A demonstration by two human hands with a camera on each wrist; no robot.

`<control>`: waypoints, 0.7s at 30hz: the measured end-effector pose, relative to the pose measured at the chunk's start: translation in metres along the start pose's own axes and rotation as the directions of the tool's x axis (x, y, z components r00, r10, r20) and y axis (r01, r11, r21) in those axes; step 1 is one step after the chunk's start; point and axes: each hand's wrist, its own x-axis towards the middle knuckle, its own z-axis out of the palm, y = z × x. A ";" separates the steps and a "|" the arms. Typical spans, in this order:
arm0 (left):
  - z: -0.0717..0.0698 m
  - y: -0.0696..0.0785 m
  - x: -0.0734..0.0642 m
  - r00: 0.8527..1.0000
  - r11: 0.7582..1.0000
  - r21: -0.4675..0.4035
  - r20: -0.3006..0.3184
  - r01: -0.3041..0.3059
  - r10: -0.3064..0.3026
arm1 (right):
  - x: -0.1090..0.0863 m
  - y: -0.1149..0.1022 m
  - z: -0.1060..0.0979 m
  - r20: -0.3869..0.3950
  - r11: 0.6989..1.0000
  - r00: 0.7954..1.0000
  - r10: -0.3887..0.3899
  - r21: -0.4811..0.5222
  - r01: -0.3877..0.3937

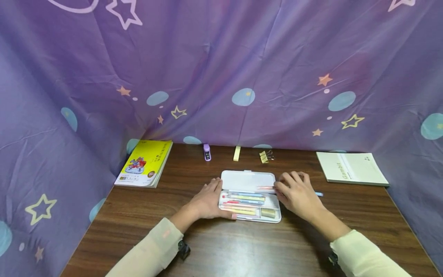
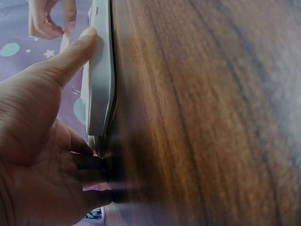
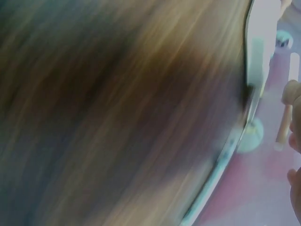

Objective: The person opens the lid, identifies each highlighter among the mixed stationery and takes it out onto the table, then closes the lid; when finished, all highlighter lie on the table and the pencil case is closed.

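Note:
A white pencil case (image 1: 248, 181) lies open on the table, its lid folded back. Inside are several pens (image 1: 243, 199), yellow sticks (image 1: 238, 210) and a small olive-gold block (image 1: 268, 212). My left hand (image 1: 207, 200) rests against the case's left end. In the left wrist view, its thumb (image 2: 87, 40) presses the near wall while the other fingertips are partly hidden beyond the corner. Above the right side of the case, my right hand (image 1: 297, 194) pinches a slim pinkish-orange and white pen (image 3: 285, 125). A light-blue pen-like end (image 1: 319, 194) shows beyond that hand; the rest is hidden.
Along the back stand a yellow book (image 1: 145, 161), a purple stapler-like item (image 1: 207, 152), a pale yellow strip (image 1: 237, 153) and a binder clip (image 1: 265, 156). At the right lies a pale notebook (image 1: 353, 168). A purple curtain (image 1: 207, 69) hangs behind the table (image 1: 221, 246).

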 end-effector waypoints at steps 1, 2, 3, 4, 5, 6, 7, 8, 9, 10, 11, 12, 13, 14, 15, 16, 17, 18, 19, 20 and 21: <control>0.000 0.000 0.000 1.000 1.000 0.000 -0.001 -0.004 0.004 | -0.003 0.004 -0.002 -0.005 1.000 1.000 0.007 -0.004 -0.007; 0.000 0.000 0.000 1.000 1.000 0.001 -0.001 -0.007 0.007 | -0.006 0.008 -0.003 -0.010 1.000 1.000 0.014 -0.008 -0.014; 0.000 0.000 0.000 1.000 1.000 0.003 -0.003 -0.010 0.010 | -0.009 0.012 -0.005 -0.014 1.000 1.000 0.018 -0.013 -0.019; 0.000 0.000 0.000 1.000 1.000 0.006 -0.007 -0.015 0.015 | -0.013 0.016 -0.006 -0.020 1.000 1.000 0.024 -0.015 -0.025; 0.000 0.000 0.001 1.000 1.000 0.009 -0.011 -0.019 0.019 | -0.016 0.020 -0.007 -0.022 0.999 0.999 0.030 -0.019 -0.031; 0.000 0.000 0.001 1.000 1.000 0.008 -0.009 -0.017 0.017 | -0.020 0.024 -0.009 -0.024 0.999 0.999 0.038 -0.023 -0.038; 0.000 0.000 0.001 1.000 1.000 0.005 -0.009 -0.018 0.018 | -0.023 0.027 -0.010 -0.022 0.999 0.999 0.045 -0.027 -0.046; 0.000 0.000 0.000 1.000 1.000 0.004 -0.009 -0.018 0.018 | -0.027 0.031 -0.011 -0.018 0.998 0.998 0.056 -0.030 -0.057; 0.001 0.000 0.000 1.000 1.000 0.002 -0.011 -0.019 0.019 | -0.030 0.034 -0.012 -0.014 0.997 0.998 0.068 -0.033 -0.069; 0.000 -0.001 0.000 1.000 1.000 0.000 -0.013 -0.020 0.020 | -0.034 0.037 -0.013 -0.011 0.996 0.997 0.082 -0.036 -0.082; 0.000 -0.001 0.000 1.000 1.000 -0.003 -0.011 -0.018 0.018 | -0.037 0.040 -0.013 -0.008 0.995 0.996 0.092 -0.041 -0.092; 0.000 -0.001 -0.001 1.000 1.000 -0.004 -0.008 -0.015 0.015 | -0.040 0.042 -0.014 -0.008 0.994 0.995 0.102 -0.045 -0.102; 0.000 0.000 -0.001 1.000 1.000 -0.003 -0.009 -0.014 0.014 | -0.043 0.045 -0.014 -0.008 0.993 0.994 0.111 -0.047 -0.111; 0.000 -0.001 0.000 1.000 1.000 -0.001 -0.008 -0.013 0.013 | -0.046 0.048 -0.014 -0.008 0.992 0.993 0.118 -0.049 -0.118; 0.000 -0.001 0.000 1.000 1.000 0.001 -0.006 -0.012 0.012 | -0.050 0.050 -0.014 -0.008 0.991 0.993 0.121 -0.052 -0.122; 0.000 -0.001 0.000 1.000 1.000 0.005 -0.006 -0.010 0.010 | -0.053 0.052 -0.014 -0.009 0.991 0.992 0.124 -0.056 -0.124; 0.000 0.000 0.000 1.000 1.000 0.009 -0.008 -0.010 0.010 | -0.055 0.054 -0.014 -0.011 0.991 0.992 0.124 -0.056 -0.124; 0.000 0.000 0.000 1.000 1.000 0.011 -0.008 -0.011 0.011 | -0.058 0.056 -0.014 -0.012 0.990 0.992 0.123 -0.061 -0.124; 0.000 0.000 0.000 1.000 1.000 0.011 -0.007 -0.011 0.011 | -0.061 0.058 -0.014 -0.010 0.990 0.992 0.123 -0.064 -0.123; 0.000 0.000 0.000 1.000 1.000 0.011 -0.006 -0.012 0.012 | -0.063 0.059 -0.013 -0.008 0.990 0.993 0.121 -0.067 -0.121; 0.000 0.000 0.000 1.000 1.000 0.009 -0.007 -0.012 0.012 | -0.066 0.061 -0.013 -0.008 0.990 0.993 0.120 -0.069 -0.120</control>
